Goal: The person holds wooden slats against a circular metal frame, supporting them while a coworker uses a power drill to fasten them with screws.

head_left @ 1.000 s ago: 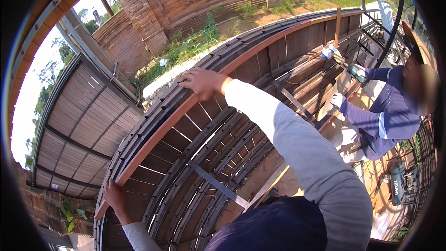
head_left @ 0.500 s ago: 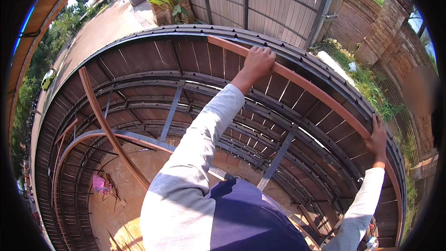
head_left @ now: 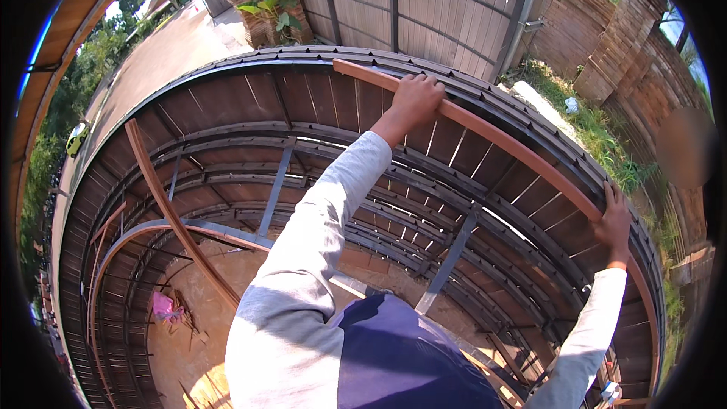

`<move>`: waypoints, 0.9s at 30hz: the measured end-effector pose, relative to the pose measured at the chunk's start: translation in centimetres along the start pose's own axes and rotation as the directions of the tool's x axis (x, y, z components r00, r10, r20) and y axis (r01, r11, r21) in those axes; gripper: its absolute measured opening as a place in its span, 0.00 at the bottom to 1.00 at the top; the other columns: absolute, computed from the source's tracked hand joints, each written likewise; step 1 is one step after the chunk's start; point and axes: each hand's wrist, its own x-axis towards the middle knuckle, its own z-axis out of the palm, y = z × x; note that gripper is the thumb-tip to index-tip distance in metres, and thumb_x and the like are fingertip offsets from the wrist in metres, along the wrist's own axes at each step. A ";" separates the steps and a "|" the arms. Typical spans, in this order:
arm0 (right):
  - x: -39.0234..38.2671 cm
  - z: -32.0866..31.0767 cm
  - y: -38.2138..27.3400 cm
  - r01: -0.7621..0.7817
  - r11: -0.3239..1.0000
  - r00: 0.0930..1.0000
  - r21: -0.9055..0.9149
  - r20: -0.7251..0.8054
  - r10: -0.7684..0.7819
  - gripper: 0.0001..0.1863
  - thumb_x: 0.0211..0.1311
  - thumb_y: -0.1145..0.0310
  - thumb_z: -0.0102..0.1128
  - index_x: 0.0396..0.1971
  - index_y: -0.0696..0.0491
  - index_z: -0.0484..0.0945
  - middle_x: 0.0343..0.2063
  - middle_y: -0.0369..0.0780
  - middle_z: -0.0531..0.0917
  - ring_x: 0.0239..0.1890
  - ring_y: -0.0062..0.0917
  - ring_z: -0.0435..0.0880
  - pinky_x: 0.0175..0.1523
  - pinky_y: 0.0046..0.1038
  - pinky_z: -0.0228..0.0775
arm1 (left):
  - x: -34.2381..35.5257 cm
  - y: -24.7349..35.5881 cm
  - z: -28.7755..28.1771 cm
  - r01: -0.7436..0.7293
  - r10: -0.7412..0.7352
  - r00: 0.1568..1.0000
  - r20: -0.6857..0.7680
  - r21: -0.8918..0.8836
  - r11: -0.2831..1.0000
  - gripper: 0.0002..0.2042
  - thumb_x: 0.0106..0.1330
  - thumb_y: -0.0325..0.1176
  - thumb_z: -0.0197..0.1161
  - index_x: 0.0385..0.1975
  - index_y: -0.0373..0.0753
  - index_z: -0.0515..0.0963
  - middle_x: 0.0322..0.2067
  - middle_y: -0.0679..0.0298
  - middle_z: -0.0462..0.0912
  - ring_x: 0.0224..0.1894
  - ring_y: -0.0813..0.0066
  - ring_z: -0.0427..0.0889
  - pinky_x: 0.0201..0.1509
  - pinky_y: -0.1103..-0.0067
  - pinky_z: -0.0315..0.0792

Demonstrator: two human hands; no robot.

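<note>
A long reddish-brown bar lies along the inner side of a curved dark top edge. My left hand is wrapped over it a short way from its far left end. Further right, my right hand grips the same bar, its fingers reaching over toward the dark edge and its thumb side against the bar. Dark overlapping shingle-like slats line the outside of that edge. Below the bar, brown vertical boards form the inner face, with thin gaps between them.
Inside the round frame, curved dark rails and grey metal struts step downward. A loose brown beam leans at left. Far below, a pink item lies on the ground. Beyond stand a slatted gate and a brick wall.
The whole view has shifted very slightly. Both hands stay at the same places on the bar, with no clear movement of it against the curved edge.
</note>
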 end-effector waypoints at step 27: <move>0.0 1.0 1.4 -0.050 0.997 0.987 -0.060 0.147 0.059 0.63 0.44 0.69 0.78 0.83 0.49 0.52 0.81 0.49 0.58 0.83 0.48 0.54 0.83 0.60 0.46 | 5.7 5.7 -1.8 -0.189 0.274 0.893 0.358 -0.253 0.949 0.64 0.43 0.44 0.82 0.85 0.46 0.50 0.83 0.38 0.44 0.84 0.31 0.39 0.70 0.18 0.37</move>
